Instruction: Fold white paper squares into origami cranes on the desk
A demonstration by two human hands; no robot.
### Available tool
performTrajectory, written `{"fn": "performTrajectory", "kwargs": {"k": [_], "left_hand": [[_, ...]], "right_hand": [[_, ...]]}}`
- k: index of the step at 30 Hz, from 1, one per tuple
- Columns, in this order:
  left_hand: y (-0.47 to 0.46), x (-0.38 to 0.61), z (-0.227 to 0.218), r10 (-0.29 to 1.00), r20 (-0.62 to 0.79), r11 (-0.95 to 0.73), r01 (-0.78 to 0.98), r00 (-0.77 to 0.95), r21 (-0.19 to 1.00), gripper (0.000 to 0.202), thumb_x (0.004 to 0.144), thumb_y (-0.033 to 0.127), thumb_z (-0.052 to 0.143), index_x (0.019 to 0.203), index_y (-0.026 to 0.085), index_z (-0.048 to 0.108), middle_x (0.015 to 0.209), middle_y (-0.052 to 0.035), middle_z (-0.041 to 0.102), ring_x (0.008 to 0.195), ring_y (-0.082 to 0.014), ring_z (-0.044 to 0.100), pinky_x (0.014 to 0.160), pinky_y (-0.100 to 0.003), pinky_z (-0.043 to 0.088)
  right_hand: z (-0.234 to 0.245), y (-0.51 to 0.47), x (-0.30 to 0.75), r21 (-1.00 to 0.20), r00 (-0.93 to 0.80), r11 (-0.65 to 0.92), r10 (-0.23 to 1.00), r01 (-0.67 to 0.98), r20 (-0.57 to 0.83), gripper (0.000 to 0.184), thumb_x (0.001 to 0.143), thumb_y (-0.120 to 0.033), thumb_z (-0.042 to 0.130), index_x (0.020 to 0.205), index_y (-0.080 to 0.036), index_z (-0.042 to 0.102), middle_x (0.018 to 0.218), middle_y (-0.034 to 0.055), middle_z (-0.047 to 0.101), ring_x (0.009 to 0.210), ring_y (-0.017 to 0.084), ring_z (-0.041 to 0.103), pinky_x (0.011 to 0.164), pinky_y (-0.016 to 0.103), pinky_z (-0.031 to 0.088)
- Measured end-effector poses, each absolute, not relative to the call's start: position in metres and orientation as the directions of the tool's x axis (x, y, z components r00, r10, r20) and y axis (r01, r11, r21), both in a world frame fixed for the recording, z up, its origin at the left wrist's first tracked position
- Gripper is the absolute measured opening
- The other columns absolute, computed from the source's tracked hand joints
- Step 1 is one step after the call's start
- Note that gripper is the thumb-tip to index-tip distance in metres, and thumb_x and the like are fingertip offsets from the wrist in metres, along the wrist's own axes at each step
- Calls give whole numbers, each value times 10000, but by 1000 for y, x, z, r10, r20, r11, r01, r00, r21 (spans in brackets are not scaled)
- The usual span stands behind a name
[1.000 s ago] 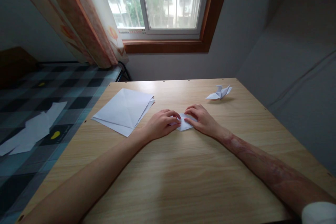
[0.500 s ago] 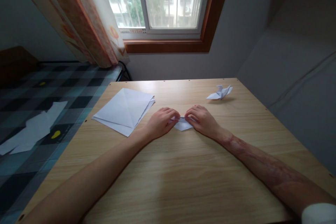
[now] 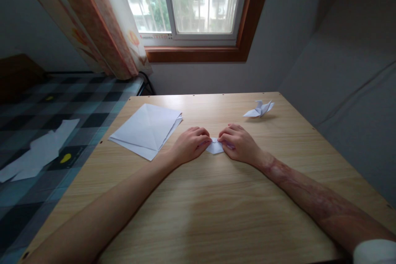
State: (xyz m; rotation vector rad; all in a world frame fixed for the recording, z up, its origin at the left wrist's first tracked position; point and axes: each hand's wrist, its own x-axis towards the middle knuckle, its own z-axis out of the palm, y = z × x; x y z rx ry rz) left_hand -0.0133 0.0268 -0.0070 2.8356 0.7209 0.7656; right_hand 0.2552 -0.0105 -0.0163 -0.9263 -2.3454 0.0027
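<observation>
A small piece of folded white paper (image 3: 215, 147) lies on the wooden table (image 3: 213, 206), between my two hands. My left hand (image 3: 192, 143) pinches its left side, thumb and fingers pressed together. On the other side my right hand (image 3: 237, 142) pinches the paper in the same way, with its fingertips close to those of the left. The fingers cover both ends of the paper; only the middle and the lower point show.
A stack of square white paper sheets (image 3: 148, 126) lies on the table's left side. At the back right stands a folded paper crane (image 3: 259, 109). Left of the table, paper scraps (image 3: 46, 150) lie on a checked bed (image 3: 102, 107). A window (image 3: 201, 4) is behind.
The fingers have shifted slightly on the paper, and its upper edge now looks more flattened between them. Both arms stay in nearly the same place.
</observation>
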Motion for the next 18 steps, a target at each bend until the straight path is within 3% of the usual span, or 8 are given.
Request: {"fn": "performTrajectory", "kwargs": {"k": [8, 12, 18], "left_hand": [[26, -16, -1, 440, 387, -895, 362, 810, 260, 215, 1080, 342, 617, 1177, 245, 783, 1243, -86, 784, 1091, -250, 719, 1013, -431, 557], [28, -20, 3, 404, 379, -913, 340, 832, 226, 253, 1103, 309, 570, 1216, 272, 794, 1246, -76, 803, 1088, -240, 741, 1001, -416, 566], [34, -29, 11, 227, 321, -973, 200, 919, 116, 251, 1062, 318, 632, 1256, 285, 788, 1322, -64, 801, 1121, -251, 769, 972, -405, 589]], "right_hand": [[-12, -13, 256, -147, -652, 798, 569, 584, 500, 219, 992, -138, 648, 1101, -297, 753, 1166, 55, 785, 1105, 294, 660, 1169, 558, 471], [-10, -14, 256, -169, -696, 827, 547, 536, 465, 236, 1051, -173, 608, 1160, -300, 775, 1160, 56, 809, 1072, 283, 687, 1041, 507, 538], [-9, -16, 261, -119, -742, 852, 506, 510, 440, 222, 1046, -197, 622, 1167, -295, 780, 1187, 69, 811, 1024, 274, 708, 941, 465, 539]]}}
